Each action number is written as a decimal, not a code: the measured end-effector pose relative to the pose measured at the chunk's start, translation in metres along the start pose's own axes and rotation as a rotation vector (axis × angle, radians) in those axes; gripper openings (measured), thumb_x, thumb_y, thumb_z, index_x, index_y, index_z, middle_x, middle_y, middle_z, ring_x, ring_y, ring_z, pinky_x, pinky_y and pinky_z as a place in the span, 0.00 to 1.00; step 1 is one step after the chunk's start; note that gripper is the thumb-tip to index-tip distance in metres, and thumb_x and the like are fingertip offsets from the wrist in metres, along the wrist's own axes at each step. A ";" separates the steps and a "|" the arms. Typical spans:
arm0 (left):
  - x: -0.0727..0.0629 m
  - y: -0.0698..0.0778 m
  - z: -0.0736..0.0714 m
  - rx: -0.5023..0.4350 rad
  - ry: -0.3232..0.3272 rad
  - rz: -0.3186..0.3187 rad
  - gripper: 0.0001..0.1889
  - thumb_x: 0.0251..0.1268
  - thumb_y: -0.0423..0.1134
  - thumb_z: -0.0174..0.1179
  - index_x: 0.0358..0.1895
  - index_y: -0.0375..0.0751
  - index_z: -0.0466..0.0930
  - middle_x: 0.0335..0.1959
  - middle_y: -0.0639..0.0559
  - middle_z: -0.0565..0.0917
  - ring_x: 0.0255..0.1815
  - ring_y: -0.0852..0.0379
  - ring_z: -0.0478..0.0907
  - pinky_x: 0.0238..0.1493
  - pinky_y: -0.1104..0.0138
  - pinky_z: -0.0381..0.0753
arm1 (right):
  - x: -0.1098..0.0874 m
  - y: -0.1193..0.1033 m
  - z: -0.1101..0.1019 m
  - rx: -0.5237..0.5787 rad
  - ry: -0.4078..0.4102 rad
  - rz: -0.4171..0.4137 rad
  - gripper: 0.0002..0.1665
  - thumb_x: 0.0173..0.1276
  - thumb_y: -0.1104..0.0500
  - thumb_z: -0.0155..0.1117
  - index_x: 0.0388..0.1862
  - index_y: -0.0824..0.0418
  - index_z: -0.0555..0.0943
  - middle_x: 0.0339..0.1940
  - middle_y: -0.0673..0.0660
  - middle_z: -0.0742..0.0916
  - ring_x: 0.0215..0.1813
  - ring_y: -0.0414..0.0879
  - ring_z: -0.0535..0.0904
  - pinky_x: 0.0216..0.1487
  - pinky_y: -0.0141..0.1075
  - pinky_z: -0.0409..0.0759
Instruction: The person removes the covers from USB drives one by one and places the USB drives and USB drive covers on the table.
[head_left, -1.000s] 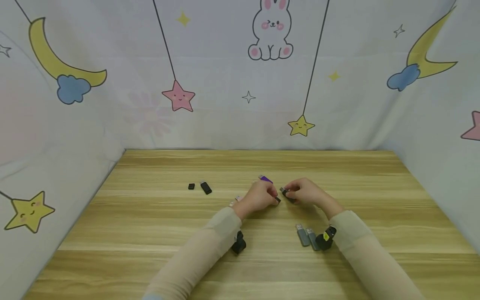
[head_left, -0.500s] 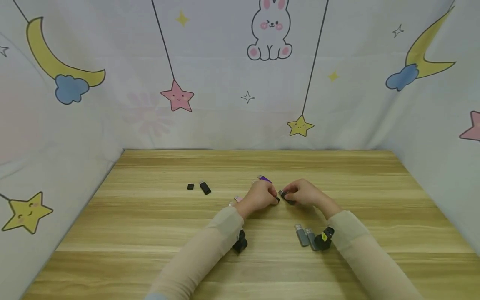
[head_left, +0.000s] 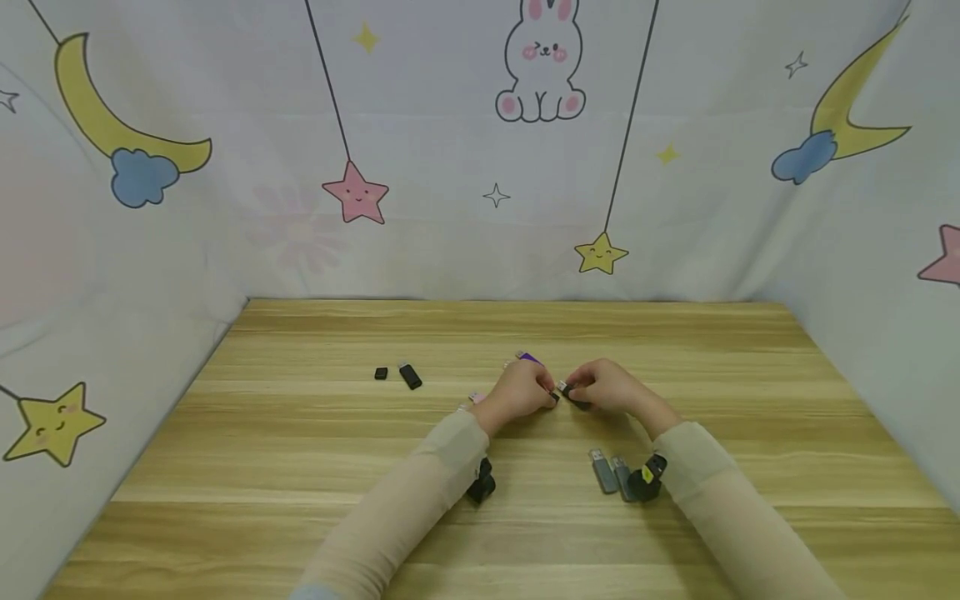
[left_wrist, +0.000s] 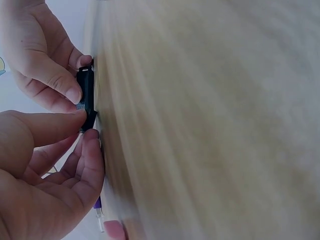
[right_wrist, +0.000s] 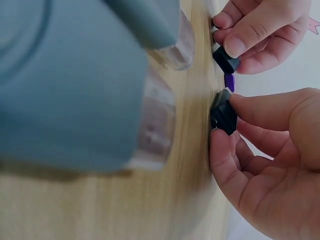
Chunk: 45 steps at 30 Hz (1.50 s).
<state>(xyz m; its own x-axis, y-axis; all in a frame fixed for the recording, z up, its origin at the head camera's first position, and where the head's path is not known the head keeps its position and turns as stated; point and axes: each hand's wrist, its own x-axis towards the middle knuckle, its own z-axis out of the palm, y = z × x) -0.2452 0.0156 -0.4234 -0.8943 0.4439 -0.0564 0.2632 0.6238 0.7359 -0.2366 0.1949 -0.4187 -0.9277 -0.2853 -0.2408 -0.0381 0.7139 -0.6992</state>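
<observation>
Near the middle of the table, my left hand pinches a small black cap between thumb and fingers. Facing it, my right hand holds a black USB stick by its body, close to the tabletop. The stick's metal plug points left at the cap. A narrow gap parts the two pieces in the head view. Just behind the left hand lies a purple USB stick, partly covered by it. A pink USB stick shows beside the left wrist, mostly hidden.
Two grey USB sticks lie side by side near the right forearm. To the left are another black USB stick and a small black cap. Black wrist cameras hang under both sleeves. A printed cloth surrounds the wooden table.
My right hand has shifted slightly left, bringing the stick's plug a little closer to the cap. Both grips stay the same.
</observation>
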 end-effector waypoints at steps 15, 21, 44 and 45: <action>0.000 0.000 0.001 -0.012 -0.023 -0.033 0.05 0.51 0.29 0.69 0.32 0.34 0.85 0.31 0.48 0.84 0.30 0.59 0.74 0.32 0.72 0.73 | -0.002 -0.002 0.002 0.013 0.007 0.058 0.15 0.68 0.65 0.60 0.51 0.73 0.79 0.43 0.62 0.85 0.39 0.45 0.79 0.35 0.36 0.81; 0.002 -0.001 0.000 -0.003 -0.032 -0.035 0.05 0.53 0.30 0.68 0.34 0.33 0.86 0.32 0.47 0.85 0.30 0.60 0.74 0.30 0.73 0.73 | -0.001 -0.002 0.002 0.009 0.019 0.050 0.15 0.67 0.65 0.60 0.51 0.73 0.79 0.40 0.61 0.84 0.38 0.45 0.79 0.34 0.36 0.81; -0.002 0.008 -0.014 0.025 -0.068 -0.010 0.12 0.59 0.34 0.65 0.44 0.31 0.85 0.48 0.43 0.83 0.48 0.50 0.78 0.48 0.62 0.79 | -0.009 -0.004 -0.015 -0.033 0.036 0.005 0.21 0.70 0.61 0.56 0.56 0.73 0.76 0.45 0.65 0.83 0.38 0.49 0.81 0.37 0.38 0.81; -0.003 0.009 -0.015 0.027 -0.070 0.002 0.12 0.60 0.34 0.65 0.45 0.31 0.84 0.48 0.43 0.84 0.48 0.50 0.79 0.48 0.61 0.79 | -0.011 -0.006 -0.017 -0.040 0.040 -0.002 0.21 0.70 0.60 0.56 0.57 0.72 0.76 0.45 0.65 0.83 0.39 0.49 0.81 0.37 0.38 0.81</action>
<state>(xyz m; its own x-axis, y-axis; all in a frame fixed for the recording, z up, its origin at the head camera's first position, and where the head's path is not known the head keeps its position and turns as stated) -0.2457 0.0110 -0.4065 -0.8664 0.4886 -0.1029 0.2753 0.6393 0.7180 -0.2328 0.2048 -0.4009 -0.9417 -0.2617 -0.2115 -0.0543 0.7386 -0.6720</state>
